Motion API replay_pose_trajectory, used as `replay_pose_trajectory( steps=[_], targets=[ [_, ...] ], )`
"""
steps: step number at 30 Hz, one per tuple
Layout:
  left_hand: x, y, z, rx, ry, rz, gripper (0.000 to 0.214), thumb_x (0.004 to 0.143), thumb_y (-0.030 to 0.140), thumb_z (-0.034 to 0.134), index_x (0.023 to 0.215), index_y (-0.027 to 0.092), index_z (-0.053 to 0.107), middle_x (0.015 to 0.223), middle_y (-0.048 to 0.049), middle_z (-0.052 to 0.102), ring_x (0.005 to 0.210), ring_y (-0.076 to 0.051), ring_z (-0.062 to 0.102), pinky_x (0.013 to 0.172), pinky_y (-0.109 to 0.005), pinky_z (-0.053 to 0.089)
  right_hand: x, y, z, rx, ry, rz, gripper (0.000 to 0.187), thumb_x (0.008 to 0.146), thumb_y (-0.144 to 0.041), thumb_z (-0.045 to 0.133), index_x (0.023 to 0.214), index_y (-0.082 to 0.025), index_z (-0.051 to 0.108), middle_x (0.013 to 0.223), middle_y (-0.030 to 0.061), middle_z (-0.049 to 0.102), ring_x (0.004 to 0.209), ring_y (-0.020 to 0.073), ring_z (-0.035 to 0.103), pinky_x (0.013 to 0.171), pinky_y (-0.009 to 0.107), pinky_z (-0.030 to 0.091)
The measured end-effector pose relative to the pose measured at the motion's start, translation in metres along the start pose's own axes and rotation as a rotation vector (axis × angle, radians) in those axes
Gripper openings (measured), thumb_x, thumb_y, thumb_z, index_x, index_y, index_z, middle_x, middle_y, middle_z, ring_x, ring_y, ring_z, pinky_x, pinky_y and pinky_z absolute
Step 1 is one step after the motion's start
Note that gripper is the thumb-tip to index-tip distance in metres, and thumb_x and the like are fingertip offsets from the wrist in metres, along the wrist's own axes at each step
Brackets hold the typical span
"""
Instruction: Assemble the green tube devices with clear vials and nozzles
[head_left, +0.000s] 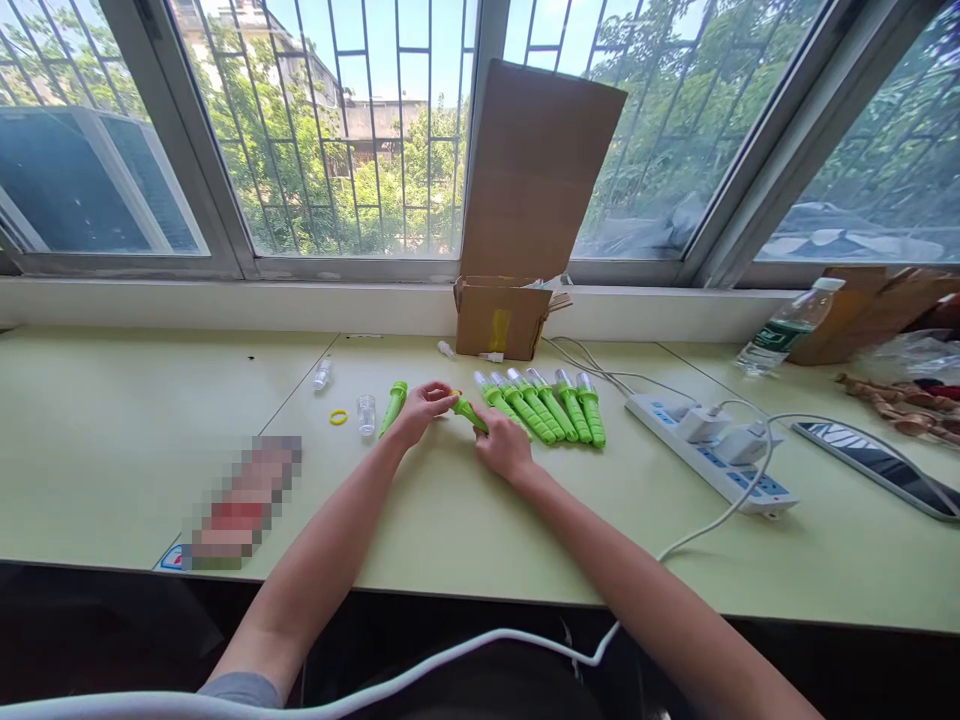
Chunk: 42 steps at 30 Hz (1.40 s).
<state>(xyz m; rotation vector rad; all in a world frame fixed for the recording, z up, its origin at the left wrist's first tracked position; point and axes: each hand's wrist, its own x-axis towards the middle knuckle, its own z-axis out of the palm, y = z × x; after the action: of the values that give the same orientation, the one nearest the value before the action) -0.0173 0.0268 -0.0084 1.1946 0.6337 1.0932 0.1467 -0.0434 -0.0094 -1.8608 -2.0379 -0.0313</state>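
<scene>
My right hand (504,446) grips a green plastic handle (469,412) low over the pale green table (112,440). My left hand (422,405) pinches a small yellow piece at that handle's tip. Just left of my left hand lies another green handle (393,406). To the right, several finished green sticks with clear caps (546,404) lie side by side in a row. A clear cap (366,414) stands upright and a yellow ring (338,417) lies flat to the left of the loose handle.
An open cardboard box (501,316) stands against the windowsill behind the sticks. A white power strip (711,452) with chargers and cables lies to the right, then a phone (877,465). A water bottle (787,328) leans at the far right. A small clear part (322,374) lies at the left.
</scene>
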Motion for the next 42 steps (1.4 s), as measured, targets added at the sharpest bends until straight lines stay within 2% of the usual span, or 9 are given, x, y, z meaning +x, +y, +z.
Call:
replay_pose_trajectory(
  steps=[14,27,34,42],
  targets=[
    [-0.001,0.004,0.006,0.06,0.019,0.09,0.04,0.056,0.027,0.083,0.08,0.016,0.053,0.08,-0.0027,0.067,0.073,-0.014,0.06,0.076,-0.032,0.044,0.007,0.007,0.005,0.142,0.056,-0.009,0.054,0.08,-0.022,0.053,0.134,-0.029,0.051,0.111,0.0037,0.067,0.093,0.0218,0.061,0.077,0.028,0.044],
    [0.001,0.003,0.007,0.187,0.024,0.135,0.038,0.057,0.036,0.081,0.074,0.015,0.054,0.073,-0.0004,0.061,0.071,-0.013,0.057,0.074,-0.03,0.045,0.005,0.007,0.006,0.111,0.042,0.022,0.052,0.082,-0.023,0.051,0.133,-0.03,0.052,0.111,0.0042,0.066,0.096,0.0222,0.061,0.078,0.028,0.045],
    [0.003,0.0,0.01,0.227,0.034,0.174,0.037,0.06,0.038,0.079,0.075,0.016,0.054,0.075,-0.0004,0.061,0.074,-0.013,0.059,0.075,-0.031,0.047,0.008,0.009,0.006,0.196,0.043,0.069,0.053,0.08,-0.023,0.054,0.133,-0.028,0.052,0.114,0.0038,0.066,0.103,0.0218,0.06,0.087,0.028,0.044],
    [0.008,-0.004,0.009,0.269,0.06,0.205,0.035,0.059,0.039,0.078,0.071,0.017,0.054,0.072,-0.0005,0.06,0.074,-0.014,0.059,0.075,-0.03,0.046,0.008,0.012,0.008,0.316,0.084,0.081,0.051,0.077,-0.022,0.057,0.127,-0.029,0.058,0.114,0.0022,0.067,0.103,0.0219,0.062,0.088,0.03,0.047]
  ],
)
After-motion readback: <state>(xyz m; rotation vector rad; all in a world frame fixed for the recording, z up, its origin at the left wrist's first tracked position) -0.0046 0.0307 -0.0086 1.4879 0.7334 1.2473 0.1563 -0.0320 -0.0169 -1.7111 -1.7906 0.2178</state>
